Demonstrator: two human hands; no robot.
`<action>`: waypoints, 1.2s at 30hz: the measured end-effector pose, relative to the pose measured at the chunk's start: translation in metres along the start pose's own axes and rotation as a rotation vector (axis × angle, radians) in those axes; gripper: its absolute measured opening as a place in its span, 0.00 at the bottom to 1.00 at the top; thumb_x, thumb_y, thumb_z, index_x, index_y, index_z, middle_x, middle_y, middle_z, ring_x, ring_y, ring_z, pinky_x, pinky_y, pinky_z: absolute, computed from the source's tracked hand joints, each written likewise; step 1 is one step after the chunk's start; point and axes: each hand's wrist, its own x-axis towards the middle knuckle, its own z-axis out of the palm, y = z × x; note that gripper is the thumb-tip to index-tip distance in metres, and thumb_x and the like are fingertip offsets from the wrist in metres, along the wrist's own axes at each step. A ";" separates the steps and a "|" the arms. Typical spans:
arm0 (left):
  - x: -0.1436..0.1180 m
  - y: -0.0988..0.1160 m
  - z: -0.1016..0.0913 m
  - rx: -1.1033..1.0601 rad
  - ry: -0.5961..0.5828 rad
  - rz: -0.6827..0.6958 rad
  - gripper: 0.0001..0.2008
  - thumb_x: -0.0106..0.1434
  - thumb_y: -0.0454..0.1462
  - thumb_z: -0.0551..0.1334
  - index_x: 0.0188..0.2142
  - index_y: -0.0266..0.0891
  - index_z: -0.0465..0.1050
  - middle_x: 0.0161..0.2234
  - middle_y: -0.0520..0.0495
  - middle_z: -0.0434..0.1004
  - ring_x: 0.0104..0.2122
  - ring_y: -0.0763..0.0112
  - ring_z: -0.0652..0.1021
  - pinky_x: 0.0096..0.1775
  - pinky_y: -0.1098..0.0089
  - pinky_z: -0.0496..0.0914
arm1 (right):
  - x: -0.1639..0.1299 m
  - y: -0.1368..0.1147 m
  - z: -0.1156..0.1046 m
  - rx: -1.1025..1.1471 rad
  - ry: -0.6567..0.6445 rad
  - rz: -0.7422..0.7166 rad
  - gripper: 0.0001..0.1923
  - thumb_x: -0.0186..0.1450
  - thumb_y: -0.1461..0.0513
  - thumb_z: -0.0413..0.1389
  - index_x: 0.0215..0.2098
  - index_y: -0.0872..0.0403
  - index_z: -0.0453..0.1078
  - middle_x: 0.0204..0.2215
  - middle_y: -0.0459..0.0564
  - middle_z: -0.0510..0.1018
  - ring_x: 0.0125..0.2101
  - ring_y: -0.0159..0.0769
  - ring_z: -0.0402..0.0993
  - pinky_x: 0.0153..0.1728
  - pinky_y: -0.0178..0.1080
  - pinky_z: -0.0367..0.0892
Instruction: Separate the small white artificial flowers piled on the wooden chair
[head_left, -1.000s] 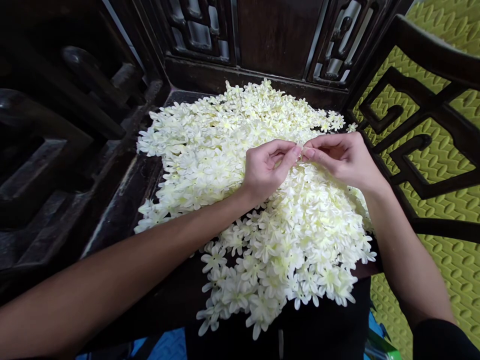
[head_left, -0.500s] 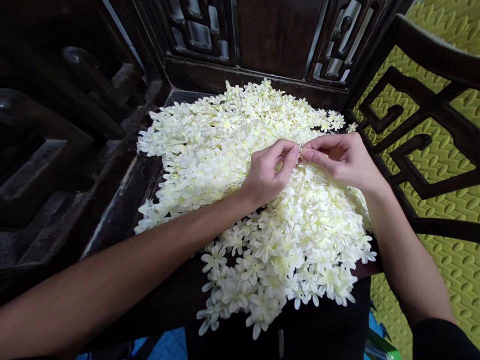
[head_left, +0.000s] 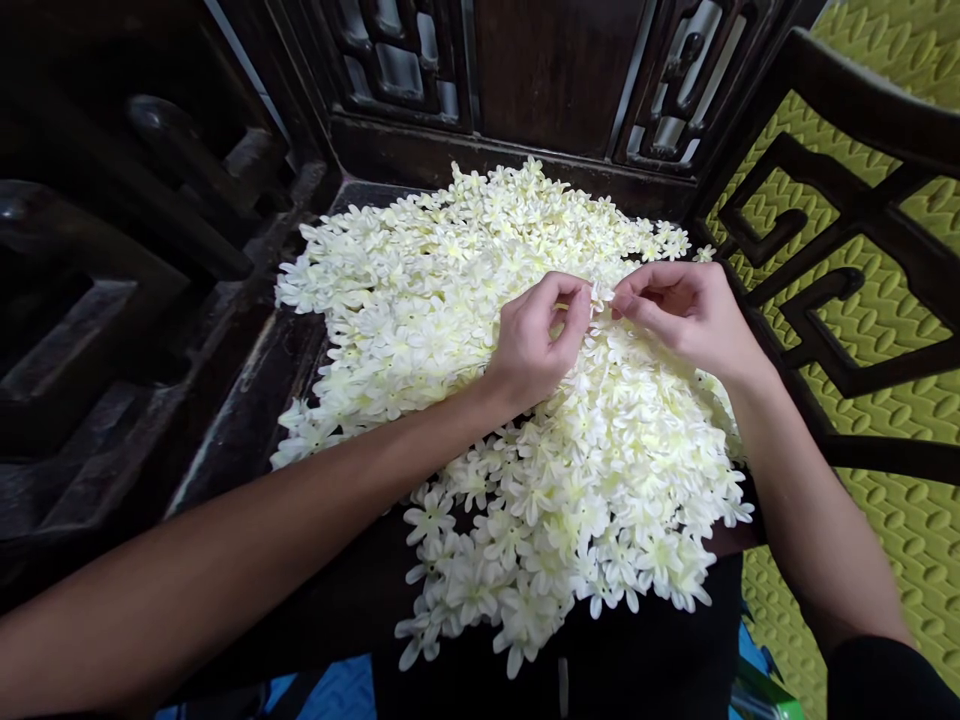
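Observation:
A large heap of white artificial flowers (head_left: 420,340) with pale yellow centres spreads before me and reaches down over my lap. Above its right half, my left hand (head_left: 544,335) pinches with thumb and forefinger at a small white flower (head_left: 602,292). On the flower's other side, my right hand (head_left: 679,310) is closed in a pinch too, its thumb and forefinger at the petals. The fingers cover part of this flower, so its stem and centre are hidden. Both hands stay just over the heap, fingertips slightly apart.
Dark carved wooden seating surrounds the heap: a back panel (head_left: 559,70) behind, an openwork armrest (head_left: 847,200) on the right, more carved wood (head_left: 172,180) on the left. Yellow-green textured matting (head_left: 892,540) covers the floor at right. Blue material (head_left: 341,690) shows below.
My fingertips have drawn slightly apart, the right hand shifting a little right. More of the white flower now shows between them. The heap looks the same.

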 end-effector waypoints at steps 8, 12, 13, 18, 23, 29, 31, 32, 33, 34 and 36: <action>0.001 -0.004 -0.001 -0.081 0.029 -0.041 0.05 0.70 0.38 0.58 0.40 0.39 0.71 0.32 0.49 0.76 0.31 0.75 0.79 0.35 0.71 0.76 | 0.001 0.004 0.002 0.022 0.049 0.018 0.05 0.62 0.70 0.59 0.31 0.58 0.76 0.27 0.48 0.79 0.25 0.30 0.71 0.25 0.35 0.63; 0.000 -0.001 -0.001 -0.066 -0.007 0.037 0.04 0.69 0.35 0.59 0.41 0.38 0.72 0.34 0.48 0.77 0.33 0.75 0.78 0.34 0.73 0.76 | 0.001 0.000 0.001 0.016 0.032 0.054 0.05 0.64 0.66 0.61 0.30 0.57 0.77 0.26 0.47 0.78 0.25 0.30 0.69 0.25 0.35 0.61; 0.000 0.000 0.000 -0.054 -0.018 0.071 0.04 0.68 0.34 0.59 0.41 0.38 0.72 0.35 0.47 0.77 0.34 0.75 0.78 0.34 0.73 0.77 | 0.001 -0.001 0.002 0.013 0.032 0.065 0.08 0.66 0.63 0.61 0.28 0.56 0.77 0.24 0.47 0.77 0.24 0.29 0.68 0.23 0.34 0.59; 0.000 0.002 0.001 0.021 -0.042 0.197 0.05 0.65 0.30 0.61 0.40 0.37 0.73 0.38 0.46 0.78 0.39 0.72 0.80 0.38 0.72 0.78 | 0.001 -0.003 0.005 0.000 0.045 0.084 0.18 0.65 0.51 0.63 0.26 0.56 0.75 0.20 0.44 0.70 0.19 0.26 0.57 0.19 0.34 0.51; 0.001 0.001 0.000 0.038 -0.036 0.190 0.06 0.64 0.30 0.62 0.40 0.37 0.75 0.38 0.46 0.79 0.38 0.73 0.80 0.38 0.72 0.78 | 0.001 -0.004 0.008 -0.034 0.034 0.065 0.18 0.64 0.53 0.65 0.24 0.57 0.72 0.21 0.46 0.72 0.21 0.27 0.60 0.22 0.35 0.54; 0.000 0.005 0.001 0.014 -0.018 0.137 0.05 0.64 0.31 0.62 0.39 0.38 0.75 0.38 0.46 0.79 0.39 0.71 0.80 0.39 0.71 0.78 | 0.000 -0.004 0.008 -0.043 0.060 0.060 0.17 0.64 0.52 0.64 0.25 0.56 0.75 0.18 0.44 0.70 0.19 0.26 0.55 0.19 0.36 0.49; 0.000 0.005 0.001 -0.025 -0.006 0.073 0.03 0.64 0.33 0.62 0.38 0.38 0.75 0.38 0.46 0.79 0.39 0.70 0.80 0.38 0.70 0.79 | 0.000 -0.003 0.006 -0.020 0.053 0.055 0.18 0.66 0.51 0.62 0.25 0.55 0.75 0.19 0.45 0.70 0.18 0.26 0.56 0.18 0.36 0.49; 0.000 0.005 0.001 -0.053 0.000 0.037 0.03 0.65 0.34 0.62 0.38 0.39 0.75 0.38 0.46 0.79 0.40 0.70 0.80 0.39 0.70 0.79 | 0.001 -0.003 0.005 -0.001 0.046 0.050 0.19 0.67 0.52 0.61 0.24 0.55 0.76 0.19 0.45 0.71 0.19 0.27 0.58 0.19 0.36 0.52; 0.000 0.004 0.001 -0.082 0.004 0.000 0.03 0.65 0.35 0.62 0.38 0.39 0.74 0.39 0.46 0.79 0.40 0.70 0.80 0.39 0.70 0.79 | 0.001 -0.002 0.004 0.019 0.039 0.042 0.18 0.68 0.53 0.60 0.25 0.55 0.76 0.21 0.46 0.73 0.21 0.28 0.62 0.21 0.36 0.55; 0.000 0.004 0.000 -0.112 0.005 -0.034 0.03 0.66 0.35 0.62 0.38 0.38 0.74 0.39 0.46 0.79 0.40 0.70 0.80 0.40 0.70 0.79 | 0.001 -0.001 0.003 0.040 0.033 0.036 0.17 0.69 0.55 0.59 0.26 0.55 0.77 0.23 0.47 0.75 0.23 0.29 0.66 0.23 0.36 0.60; 0.001 0.003 -0.001 -0.155 0.004 -0.078 0.04 0.66 0.36 0.62 0.38 0.38 0.74 0.38 0.46 0.79 0.38 0.71 0.80 0.39 0.70 0.78 | 0.001 -0.001 0.002 0.071 0.020 0.033 0.10 0.68 0.60 0.60 0.30 0.55 0.79 0.27 0.48 0.79 0.28 0.32 0.72 0.29 0.37 0.66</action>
